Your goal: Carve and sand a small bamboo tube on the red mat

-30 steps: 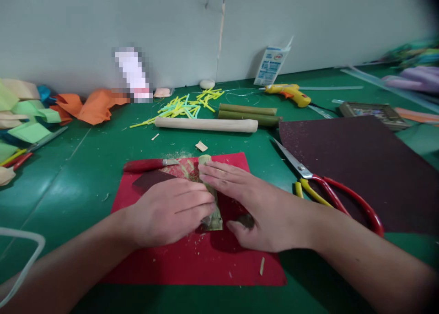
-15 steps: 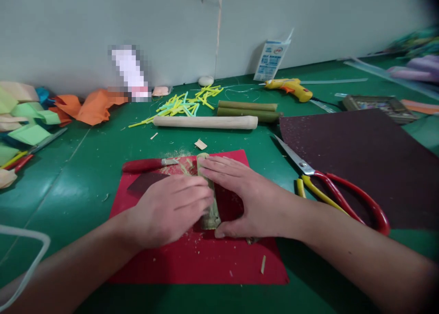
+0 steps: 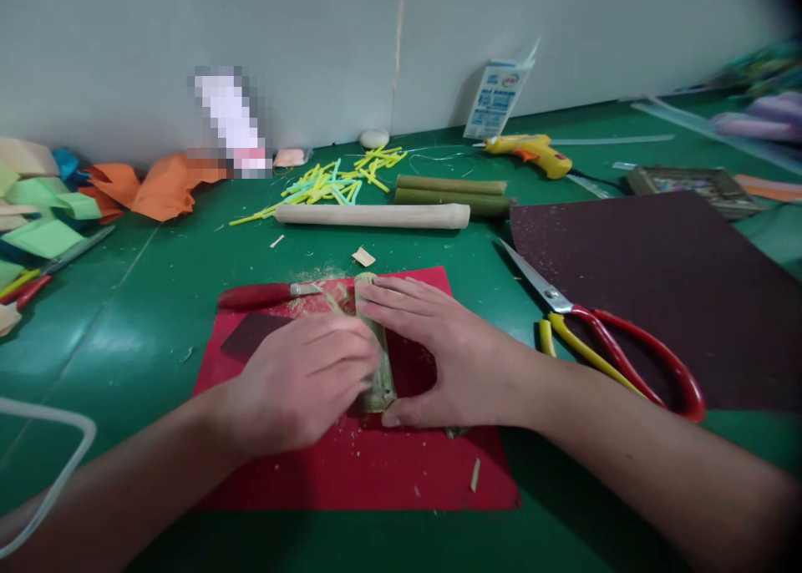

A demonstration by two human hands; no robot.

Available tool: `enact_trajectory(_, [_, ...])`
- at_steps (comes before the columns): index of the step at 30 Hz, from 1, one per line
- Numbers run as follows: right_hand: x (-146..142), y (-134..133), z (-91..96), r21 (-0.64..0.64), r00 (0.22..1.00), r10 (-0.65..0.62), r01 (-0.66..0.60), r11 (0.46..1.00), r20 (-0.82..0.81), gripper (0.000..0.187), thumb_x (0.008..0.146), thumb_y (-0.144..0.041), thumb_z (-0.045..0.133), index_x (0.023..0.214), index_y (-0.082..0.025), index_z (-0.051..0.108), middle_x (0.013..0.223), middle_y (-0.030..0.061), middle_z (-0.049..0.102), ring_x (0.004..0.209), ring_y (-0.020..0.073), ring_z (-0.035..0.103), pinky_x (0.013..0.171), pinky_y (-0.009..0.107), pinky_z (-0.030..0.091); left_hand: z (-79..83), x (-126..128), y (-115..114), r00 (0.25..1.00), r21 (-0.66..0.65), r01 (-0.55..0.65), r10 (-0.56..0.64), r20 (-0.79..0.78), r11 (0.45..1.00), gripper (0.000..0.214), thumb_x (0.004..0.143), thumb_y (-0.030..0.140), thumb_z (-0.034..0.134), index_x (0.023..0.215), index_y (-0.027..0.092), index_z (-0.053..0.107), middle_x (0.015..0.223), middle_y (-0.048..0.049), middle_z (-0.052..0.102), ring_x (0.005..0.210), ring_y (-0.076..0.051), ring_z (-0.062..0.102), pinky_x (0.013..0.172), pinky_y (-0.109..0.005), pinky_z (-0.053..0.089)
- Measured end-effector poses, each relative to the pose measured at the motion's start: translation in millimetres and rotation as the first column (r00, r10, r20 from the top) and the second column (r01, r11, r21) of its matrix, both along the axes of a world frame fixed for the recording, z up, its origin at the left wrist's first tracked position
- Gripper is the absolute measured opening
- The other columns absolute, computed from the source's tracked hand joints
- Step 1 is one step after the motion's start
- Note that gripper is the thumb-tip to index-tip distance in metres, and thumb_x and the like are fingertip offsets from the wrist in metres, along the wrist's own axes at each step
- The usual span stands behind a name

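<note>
A short green piece of bamboo (image 3: 383,381) lies lengthwise on a red mat (image 3: 351,481). My right hand (image 3: 448,347) spans it, fingers on the far end and thumb against the near end. Curled against its left side is my left hand (image 3: 313,372), slightly blurred; whatever its fingers pinch is hidden. Just beyond that hand, a dark piece of sandpaper (image 3: 254,335) rests on the mat. A red-handled knife (image 3: 260,295) lies at the mat's far left edge, with shavings around its blade.
Red-handled scissors (image 3: 555,297) overlap a large dark sheet (image 3: 632,264) at right. Behind the mat lie a pale bamboo tube (image 3: 376,215), green bamboo pieces (image 3: 448,197) and yellow strips (image 3: 319,182). A yellow glue gun (image 3: 532,151) sits farther back; orange paper (image 3: 166,189) is at left.
The whole view has shifted a little, so everything sits slightly higher and mostly farther left. Both hands keep nearly the same places at the bamboo piece.
</note>
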State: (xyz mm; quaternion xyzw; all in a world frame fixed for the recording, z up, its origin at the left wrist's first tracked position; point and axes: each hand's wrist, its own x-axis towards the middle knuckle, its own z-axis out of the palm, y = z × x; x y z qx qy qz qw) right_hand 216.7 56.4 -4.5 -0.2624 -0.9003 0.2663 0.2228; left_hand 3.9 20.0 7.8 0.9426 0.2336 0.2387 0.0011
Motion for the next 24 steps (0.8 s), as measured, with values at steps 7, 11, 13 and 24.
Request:
enact_trajectory(7, [-0.2, -1.4, 0.7, -0.021, 1.0, -0.016, 0.016, 1.0, 0.01, 0.094, 0.056, -0.049, 0.076, 0.136, -0.016, 0.04, 0.142, 0.0108, 0.038, 0.134, 0.0275, 0.028, 0.11, 0.044, 0.023, -0.8, -0.8, 1.3, 1.0, 0.032, -0.021, 0.021, -0.008, 0.999, 0.018, 0.086, 0.014, 0.047, 0.096, 0.014, 0.062, 0.095, -0.0038, 0.068, 0.098, -0.018, 0.059, 0.091, -0.034, 0.049])
enact_trajectory(11, [0.3, -1.0, 0.7, 0.002, 1.0, -0.011, 0.011, 1.0, 0.01, 0.093, 0.057, -0.051, 0.075, 0.136, -0.016, 0.041, 0.142, 0.01, 0.039, 0.134, 0.0269, 0.027, 0.111, 0.042, 0.021, -2.1, -0.7, -1.0, 1.0, -0.017, -0.001, 0.001, 0.027, 1.0, 0.018, 0.084, 0.011, 0.049, 0.095, 0.01, 0.063, 0.095, -0.0069, 0.068, 0.096, -0.018, 0.059, 0.091, -0.033, 0.049])
enact_trajectory(13, [0.7, -0.6, -0.3, 0.008, 1.0, -0.011, 0.011, 1.0, -0.001, 0.094, 0.055, -0.052, 0.075, 0.135, -0.015, 0.041, 0.142, 0.0113, 0.04, 0.134, 0.0279, 0.027, 0.111, 0.044, 0.02, -2.2, -0.9, -4.4, 0.997, -0.053, 0.052, -0.05, 0.05, 0.997, 0.018, 0.083, 0.01, 0.049, 0.094, 0.01, 0.063, 0.093, -0.0064, 0.068, 0.094, -0.016, 0.06, 0.089, -0.031, 0.049])
enact_trajectory(24, [0.1, -1.5, -0.2, 0.017, 0.999, -0.021, 0.02, 1.0, 0.039, 0.094, 0.057, -0.054, 0.073, 0.136, -0.015, 0.04, 0.143, 0.01, 0.037, 0.135, 0.0264, 0.026, 0.112, 0.042, 0.019, -3.4, -4.3, -4.1, 0.999, -0.075, 0.018, -0.014, 0.053, 0.997, 0.019, 0.083, 0.01, 0.051, 0.097, 0.01, 0.063, 0.096, -0.0074, 0.067, 0.098, -0.018, 0.058, 0.093, -0.035, 0.046])
